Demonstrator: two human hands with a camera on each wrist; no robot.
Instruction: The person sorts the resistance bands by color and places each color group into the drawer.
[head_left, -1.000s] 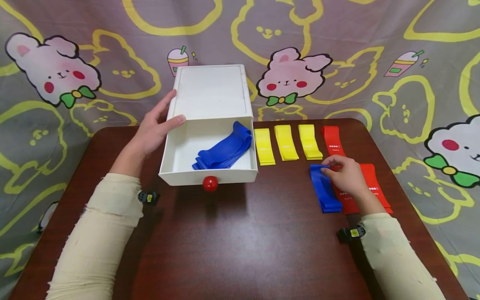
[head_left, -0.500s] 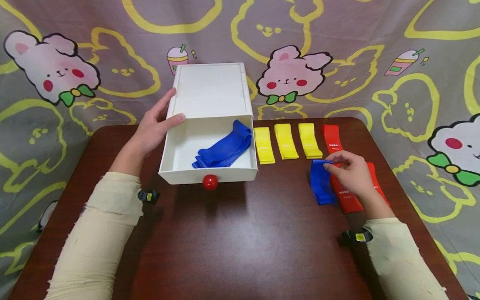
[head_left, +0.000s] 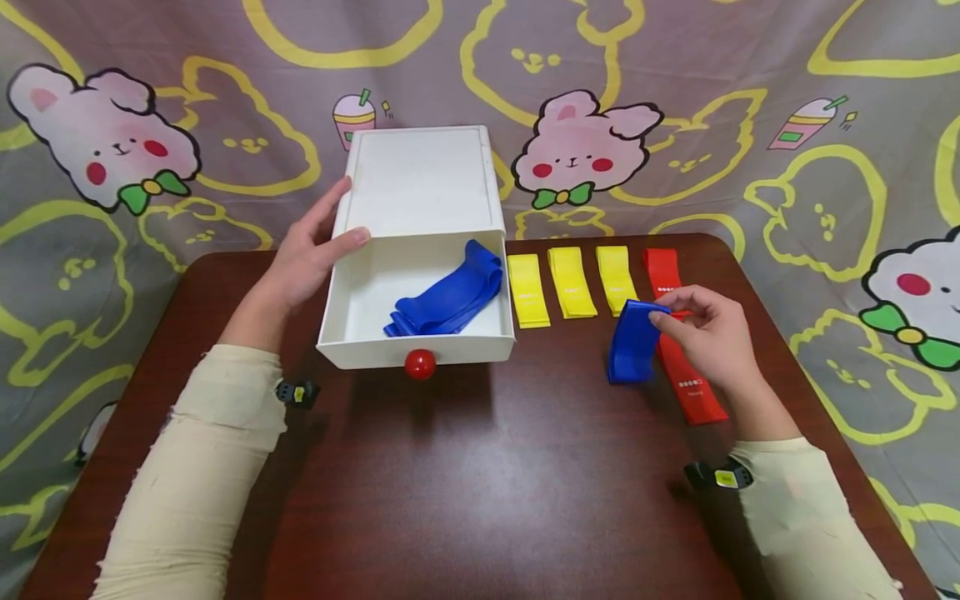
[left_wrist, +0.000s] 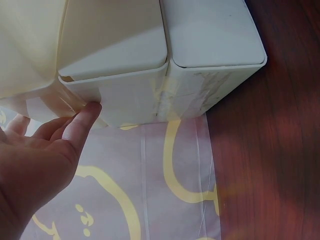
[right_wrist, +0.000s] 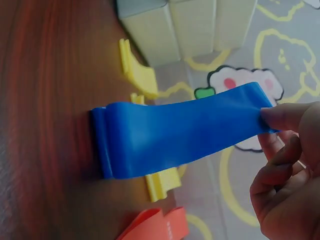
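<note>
In the head view my right hand (head_left: 708, 337) pinches one end of a folded blue resistance band (head_left: 632, 346) between thumb and fingers. The right wrist view shows this band hanging down, its looped lower end near the tabletop. My left hand (head_left: 303, 254) rests against the left side of a white drawer unit (head_left: 423, 183), thumb on its top. In the left wrist view its fingers touch the unit's side wall (left_wrist: 125, 97). The pulled-out top drawer (head_left: 367, 312) has a red knob (head_left: 420, 363) and holds more blue bands (head_left: 450, 296).
Three yellow bands (head_left: 572, 283) lie in a row right of the drawer unit. Red bands (head_left: 693, 383) lie farther right, partly hidden by my right hand. A patterned cloth (head_left: 697, 50) hangs behind the dark wooden table (head_left: 450, 500).
My right hand has lifted the blue band off the table, beside the red bands, and moved it up and slightly left. The left hand and drawer have stayed in place.
</note>
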